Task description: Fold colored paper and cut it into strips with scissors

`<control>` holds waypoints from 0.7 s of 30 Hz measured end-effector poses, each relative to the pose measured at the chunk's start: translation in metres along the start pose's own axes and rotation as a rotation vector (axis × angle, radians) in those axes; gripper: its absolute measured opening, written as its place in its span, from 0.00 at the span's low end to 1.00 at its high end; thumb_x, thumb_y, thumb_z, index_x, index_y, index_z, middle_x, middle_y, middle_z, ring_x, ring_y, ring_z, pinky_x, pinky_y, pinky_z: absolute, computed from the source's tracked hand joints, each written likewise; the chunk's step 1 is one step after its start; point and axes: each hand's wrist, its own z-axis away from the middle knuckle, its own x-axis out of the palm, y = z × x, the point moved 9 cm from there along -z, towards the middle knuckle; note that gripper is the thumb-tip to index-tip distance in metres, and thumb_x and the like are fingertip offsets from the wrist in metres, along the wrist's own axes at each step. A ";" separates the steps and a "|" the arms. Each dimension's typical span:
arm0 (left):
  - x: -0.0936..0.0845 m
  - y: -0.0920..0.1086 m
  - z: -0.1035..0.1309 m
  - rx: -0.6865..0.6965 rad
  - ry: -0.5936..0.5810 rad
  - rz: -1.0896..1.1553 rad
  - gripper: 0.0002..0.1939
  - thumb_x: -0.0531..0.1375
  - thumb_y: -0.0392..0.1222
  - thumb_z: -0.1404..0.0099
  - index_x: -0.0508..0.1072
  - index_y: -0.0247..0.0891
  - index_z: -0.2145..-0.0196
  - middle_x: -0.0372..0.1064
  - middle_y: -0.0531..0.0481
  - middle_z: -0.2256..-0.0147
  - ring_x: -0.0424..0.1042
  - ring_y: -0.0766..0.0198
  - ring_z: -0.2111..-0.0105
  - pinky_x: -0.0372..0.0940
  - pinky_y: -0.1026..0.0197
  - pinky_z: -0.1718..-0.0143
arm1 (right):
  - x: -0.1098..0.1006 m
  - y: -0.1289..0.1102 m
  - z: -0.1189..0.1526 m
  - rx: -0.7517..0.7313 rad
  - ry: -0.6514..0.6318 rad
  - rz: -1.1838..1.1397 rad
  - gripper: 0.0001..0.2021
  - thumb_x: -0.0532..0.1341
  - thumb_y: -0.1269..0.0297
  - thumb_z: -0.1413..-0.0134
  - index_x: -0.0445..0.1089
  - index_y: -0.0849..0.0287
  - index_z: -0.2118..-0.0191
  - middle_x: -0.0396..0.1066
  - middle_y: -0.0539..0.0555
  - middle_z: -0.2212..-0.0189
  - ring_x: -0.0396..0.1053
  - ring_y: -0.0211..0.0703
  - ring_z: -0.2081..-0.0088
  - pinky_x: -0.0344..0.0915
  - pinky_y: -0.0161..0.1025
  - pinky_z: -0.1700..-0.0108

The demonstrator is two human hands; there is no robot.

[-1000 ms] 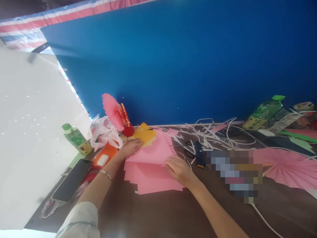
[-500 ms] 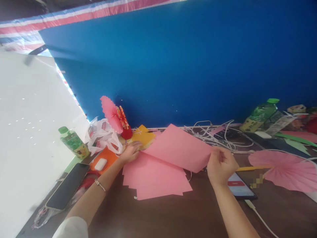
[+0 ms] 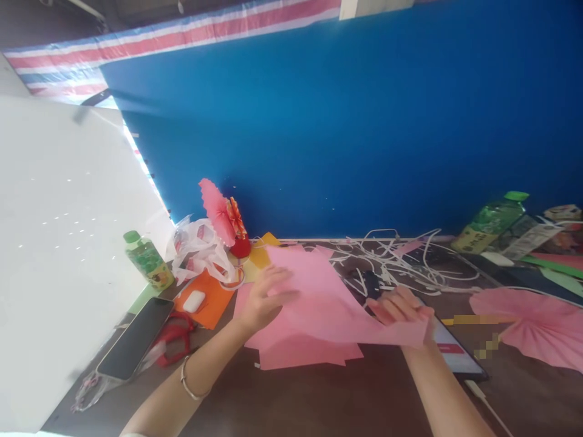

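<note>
A pink sheet of paper [image 3: 314, 297] lies slanted over a stack of pink paper [image 3: 300, 358] on the dark table, its near right corner lifted and curled. My right hand [image 3: 403, 312] is closed on that corner, partly behind the paper. Fingers stretched out and slightly blurred, my left hand [image 3: 268, 297] hovers at the sheet's left side; I cannot tell whether it touches the paper. A phone with a lit screen [image 3: 458, 352] lies just beyond my right wrist. Under the left forearm's far side are red-handled scissors [image 3: 175, 340].
A dark phone [image 3: 136, 337], an orange sheet [image 3: 209, 297] with a white case [image 3: 194, 301], a plastic bag [image 3: 198, 252] and a green bottle [image 3: 148, 258] stand left. White cables [image 3: 410, 264] tangle at the back. A pink paper fan [image 3: 537, 328] and another bottle [image 3: 492, 221] are right.
The pink sheet has swung toward me and dropped lower over the stack. My left hand has lifted and spread from the stack's far left edge. The view has shifted slightly left.
</note>
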 end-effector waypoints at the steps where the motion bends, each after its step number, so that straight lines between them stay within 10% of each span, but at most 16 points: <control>1: -0.001 -0.005 0.006 0.010 -0.015 -0.021 0.26 0.49 0.21 0.46 0.73 0.46 0.59 0.60 0.49 0.48 0.58 0.58 0.46 0.54 0.44 0.46 | 0.008 0.003 0.001 0.025 -0.042 -0.064 0.29 0.52 0.26 0.77 0.54 0.50 0.85 0.39 0.42 0.94 0.44 0.35 0.89 0.63 0.46 0.70; 7: 0.016 -0.085 0.073 -0.440 -0.332 -0.078 0.23 0.52 0.22 0.48 0.75 0.42 0.61 0.59 0.44 0.47 0.51 0.51 0.42 0.53 0.41 0.47 | 0.085 0.022 0.013 0.328 -0.440 0.055 0.18 0.67 0.47 0.69 0.67 0.56 0.77 0.69 0.51 0.78 0.69 0.45 0.69 0.62 0.45 0.59; 11: 0.024 -0.087 0.099 -0.535 -0.565 0.045 0.23 0.61 0.30 0.51 0.73 0.43 0.56 0.56 0.43 0.44 0.53 0.48 0.43 0.53 0.44 0.46 | 0.115 0.040 0.029 0.447 -0.626 0.191 0.19 0.67 0.53 0.64 0.71 0.60 0.67 0.71 0.53 0.75 0.69 0.44 0.68 0.62 0.37 0.66; 18: 0.029 -0.062 0.094 -0.568 -0.724 0.216 0.24 0.62 0.37 0.51 0.70 0.43 0.53 0.51 0.43 0.42 0.51 0.46 0.42 0.46 0.45 0.43 | 0.100 0.053 0.007 0.336 -0.360 0.290 0.15 0.63 0.54 0.56 0.70 0.60 0.67 0.71 0.51 0.74 0.69 0.40 0.70 0.63 0.35 0.68; 21: 0.028 -0.064 0.092 -0.612 -0.622 0.336 0.29 0.61 0.41 0.49 0.65 0.40 0.48 0.54 0.42 0.43 0.53 0.48 0.43 0.51 0.49 0.44 | 0.083 0.048 -0.007 0.188 -0.174 0.426 0.13 0.63 0.55 0.58 0.70 0.60 0.72 0.72 0.54 0.73 0.70 0.44 0.67 0.66 0.40 0.62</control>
